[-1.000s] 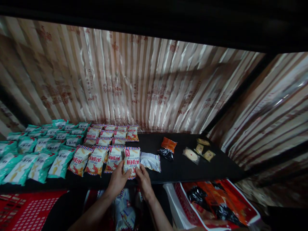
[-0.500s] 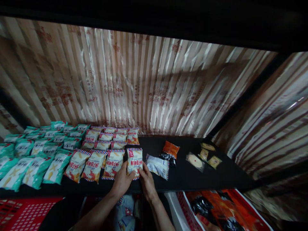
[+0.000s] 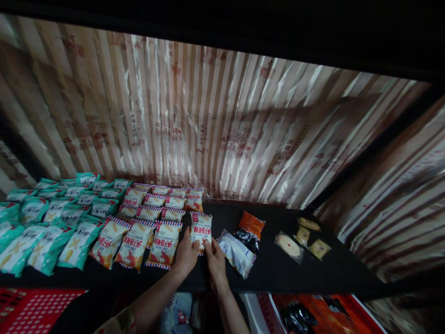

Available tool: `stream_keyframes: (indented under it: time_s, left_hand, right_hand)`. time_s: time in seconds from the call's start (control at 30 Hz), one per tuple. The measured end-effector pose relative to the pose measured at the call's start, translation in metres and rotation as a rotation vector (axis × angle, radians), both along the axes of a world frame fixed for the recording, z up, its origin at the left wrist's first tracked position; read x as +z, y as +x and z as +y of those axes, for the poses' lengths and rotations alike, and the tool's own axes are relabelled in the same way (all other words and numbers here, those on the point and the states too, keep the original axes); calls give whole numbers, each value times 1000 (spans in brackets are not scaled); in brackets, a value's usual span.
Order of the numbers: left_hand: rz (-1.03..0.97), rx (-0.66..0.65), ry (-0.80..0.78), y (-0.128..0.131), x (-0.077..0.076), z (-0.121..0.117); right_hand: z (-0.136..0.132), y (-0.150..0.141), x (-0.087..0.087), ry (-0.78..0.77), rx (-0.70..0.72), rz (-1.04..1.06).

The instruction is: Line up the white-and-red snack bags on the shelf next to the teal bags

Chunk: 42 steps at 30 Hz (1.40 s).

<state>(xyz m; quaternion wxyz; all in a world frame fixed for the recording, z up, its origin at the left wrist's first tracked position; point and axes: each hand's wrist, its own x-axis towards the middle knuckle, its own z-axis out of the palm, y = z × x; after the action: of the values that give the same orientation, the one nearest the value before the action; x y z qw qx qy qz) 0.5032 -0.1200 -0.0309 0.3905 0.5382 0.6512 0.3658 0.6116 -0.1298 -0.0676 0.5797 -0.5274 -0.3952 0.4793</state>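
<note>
Held bag point(image 3: 201, 226) at the shelf's point(image 3: 278, 280) front, between the row bags point(image 3: 164, 243) and a loose bag point(image 3: 238, 254); left hand point(image 3: 187, 254) pinches its lower left side, right hand point(image 3: 214, 260) its lower right, thumbs on the front. Cannot tell whether its base touches down. Judged best: light, even pressure at the edges, print kept square, knuckles clear of both neighbours.
</note>
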Motion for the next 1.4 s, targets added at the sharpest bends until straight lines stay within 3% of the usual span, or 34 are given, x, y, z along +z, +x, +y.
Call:
stream_keyframes:
  time_s: [0.23, 0.6, 0.83, 1.4]
  left_hand:
    - [185, 10, 14, 10, -10, 15]
    - [237, 54, 196, 19, -42, 26]
    - [275, 106, 249, 24, -58, 33]
    - [221, 109, 177, 18, -49, 47]
  right_hand:
    - [20, -3, -3, 19, -128, -169]
    - [42, -8, -13, 46, -152, -275]
    - [57, -12, -6, 34, -193, -372]
    - [85, -22, -9, 48, -141, -400]
